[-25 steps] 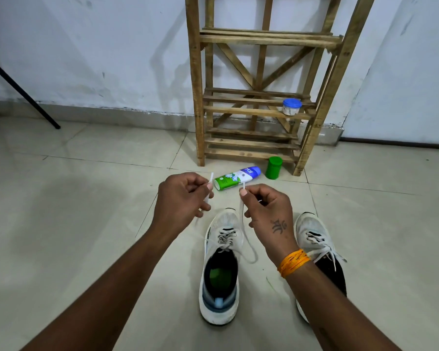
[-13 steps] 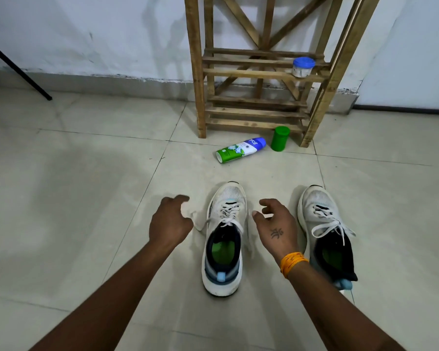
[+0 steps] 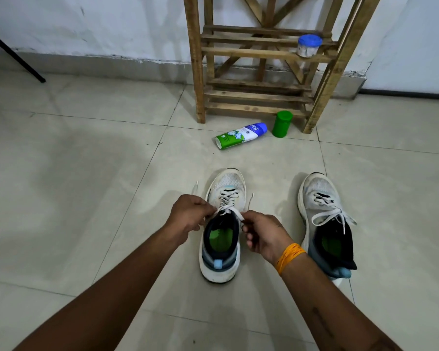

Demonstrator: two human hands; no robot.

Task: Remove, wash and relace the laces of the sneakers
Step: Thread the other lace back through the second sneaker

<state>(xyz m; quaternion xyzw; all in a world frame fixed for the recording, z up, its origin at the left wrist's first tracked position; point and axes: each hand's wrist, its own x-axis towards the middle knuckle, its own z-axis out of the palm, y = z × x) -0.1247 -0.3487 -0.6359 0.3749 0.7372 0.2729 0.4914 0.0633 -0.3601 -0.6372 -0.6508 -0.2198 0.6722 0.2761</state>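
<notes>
White lace (image 3: 229, 209) on the near sneaker (image 3: 222, 224) is back in my fingers: half a second ago both hands were flat-ish on either side of it, now my left hand (image 3: 190, 217) and right hand (image 3: 263, 235) each pinch a strand right at the top eyelets, fingers curled tight. Lace ends lie loose on the floor (image 3: 86, 173) either side of the toe. Other sneaker (image 3: 326, 224) sits off to the right, bow tied. Bottle (image 3: 241, 135) and green tub (image 3: 281, 123) by the rack (image 3: 195, 72), same as before.
</notes>
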